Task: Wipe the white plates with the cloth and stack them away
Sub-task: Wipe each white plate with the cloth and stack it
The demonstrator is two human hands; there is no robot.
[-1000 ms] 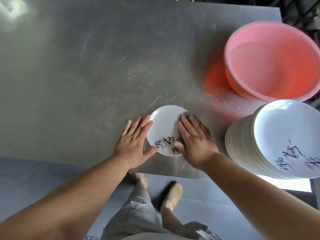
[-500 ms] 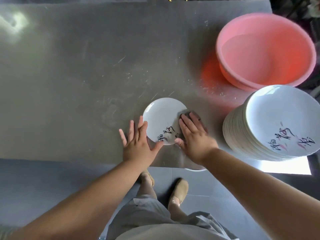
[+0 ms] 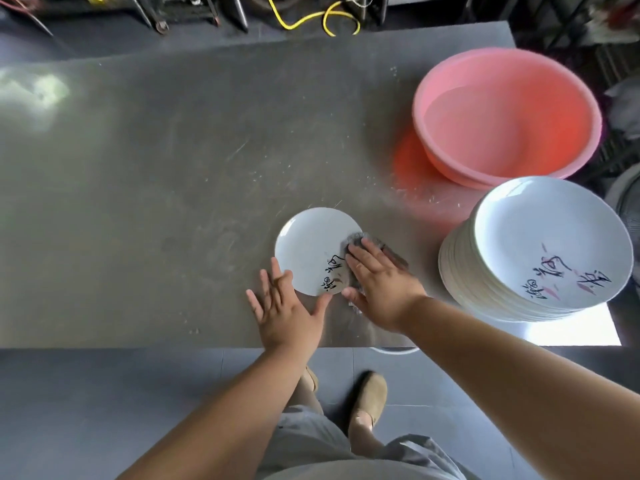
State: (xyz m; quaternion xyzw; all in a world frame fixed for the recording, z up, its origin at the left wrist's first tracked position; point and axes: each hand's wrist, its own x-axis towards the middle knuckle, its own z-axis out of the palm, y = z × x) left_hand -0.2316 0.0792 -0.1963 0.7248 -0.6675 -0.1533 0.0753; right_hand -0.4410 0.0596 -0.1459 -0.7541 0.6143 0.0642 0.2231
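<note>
A small white plate (image 3: 310, 245) with black brush lettering lies flat on the grey table (image 3: 138, 202), near its front edge. My right hand (image 3: 379, 289) presses flat on a grey cloth (image 3: 356, 242) at the plate's right rim; most of the cloth is hidden under the palm. My left hand (image 3: 284, 311) rests with fingers spread against the plate's near-left edge, thumb touching the rim. A tall stack of white plates (image 3: 533, 251) with the same lettering stands at the right.
A large pink basin (image 3: 505, 116) sits at the back right, close behind the stack. Cables and metal legs lie beyond the far table edge. My legs and shoes show below the near edge.
My left hand has slid back toward me, off the plate's face to its near-left rim. My right hand stays on the cloth at the right rim. The camera has tilted back, showing more table.
</note>
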